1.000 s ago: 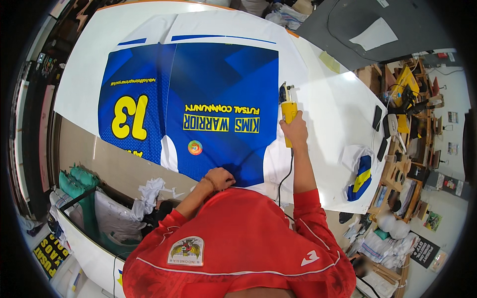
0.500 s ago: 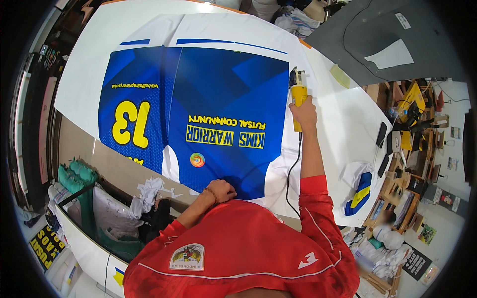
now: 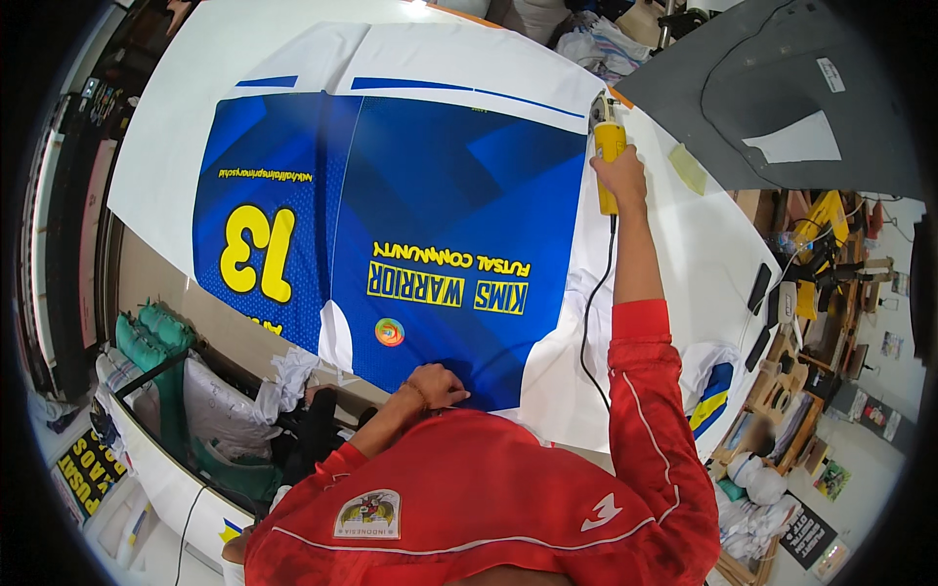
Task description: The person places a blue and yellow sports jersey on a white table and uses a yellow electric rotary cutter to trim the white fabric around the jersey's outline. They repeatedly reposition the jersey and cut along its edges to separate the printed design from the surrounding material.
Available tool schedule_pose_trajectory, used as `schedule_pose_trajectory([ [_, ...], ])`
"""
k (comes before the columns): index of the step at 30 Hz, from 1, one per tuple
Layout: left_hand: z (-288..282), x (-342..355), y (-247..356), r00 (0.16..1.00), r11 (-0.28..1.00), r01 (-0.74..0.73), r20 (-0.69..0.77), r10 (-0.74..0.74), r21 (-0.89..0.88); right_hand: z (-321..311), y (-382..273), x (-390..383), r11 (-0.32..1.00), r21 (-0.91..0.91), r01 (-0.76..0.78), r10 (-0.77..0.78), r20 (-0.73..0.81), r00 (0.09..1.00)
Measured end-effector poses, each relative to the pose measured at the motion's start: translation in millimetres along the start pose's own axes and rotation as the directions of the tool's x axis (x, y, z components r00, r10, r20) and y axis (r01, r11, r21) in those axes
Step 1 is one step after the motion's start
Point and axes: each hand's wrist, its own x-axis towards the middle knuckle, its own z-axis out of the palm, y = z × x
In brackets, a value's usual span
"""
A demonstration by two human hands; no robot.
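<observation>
A yellow electric cloth cutter (image 3: 609, 140) is gripped in my right hand (image 3: 622, 179), its metal head at the upper right corner of a blue printed jersey panel (image 3: 459, 195). A black cord runs from its rear end back toward my right sleeve. My left hand (image 3: 440, 385) rests on the panel's near edge, close to my body, its fingers curled and partly hidden. The panel bears yellow lettering and a small round emblem, and white cloth borders it. Joined on its left lies another blue panel (image 3: 264, 142) with large yellow digits.
The white table (image 3: 161, 146) spreads under the cloth. A grey surface (image 3: 801, 88) holding a paper sheet adjoins at the upper right. Yellowish paper (image 3: 687, 169) and a blue-yellow cloth piece (image 3: 713, 398) lie on the right. A bin of bundles (image 3: 220, 410) stands lower left.
My right hand has pushed the cutter away from me and slightly right, up along the panel's right edge to its corner. My left hand stays on the near edge.
</observation>
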Motion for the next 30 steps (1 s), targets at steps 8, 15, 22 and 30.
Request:
schedule_pose_trajectory([
  [8, 6, -1, 12, 0.991, 0.991, 0.132, 0.002, -0.132, 0.006, 0, -33, 67, 0.987, 0.138, 0.081, -0.059, -0.16, 0.985],
  [15, 12, -2, 12, 0.99, 0.99, 0.139, 0.009, -0.139, 0.035, -24, -59, 101, 0.892, 0.389, 0.228, -0.05, -0.417, 0.907],
  [22, -4, -8, 27, 0.978, 0.977, 0.2, 0.077, -0.194, -0.071, -6, 12, 25, 0.719, 0.582, 0.381, -0.199, -0.352, 0.915],
  [30, 11, -10, 19, 0.99, 0.968, 0.137, 0.054, -0.129, -0.211, 56, 208, -176, 0.763, 0.621, 0.178, -0.129, -0.124, 0.984],
])
